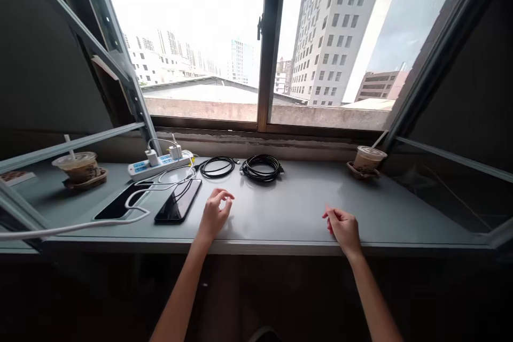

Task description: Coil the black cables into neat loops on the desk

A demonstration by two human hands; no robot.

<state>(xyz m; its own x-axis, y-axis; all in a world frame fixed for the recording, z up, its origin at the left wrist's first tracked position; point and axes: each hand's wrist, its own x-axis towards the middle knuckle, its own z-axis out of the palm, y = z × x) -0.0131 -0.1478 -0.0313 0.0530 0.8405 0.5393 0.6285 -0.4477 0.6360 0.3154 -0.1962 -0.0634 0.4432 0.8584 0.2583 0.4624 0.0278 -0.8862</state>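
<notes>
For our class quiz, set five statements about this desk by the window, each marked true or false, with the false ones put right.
1. A white, block-shaped charger is plugged into the long white power strip with blue sockets. True.
2. The person's bare left hand grips a black rectangular phone. False: nothing shows in that hand.
3. The larger coil of black cable lies left of the smaller coil of black cable. False: it lies to the right.
4. A clear plastic cup with a white straw stands near the left end of the grey desk. True.
5. The person's bare right hand touches the right-hand clear plastic cup. False: they are apart.
</notes>
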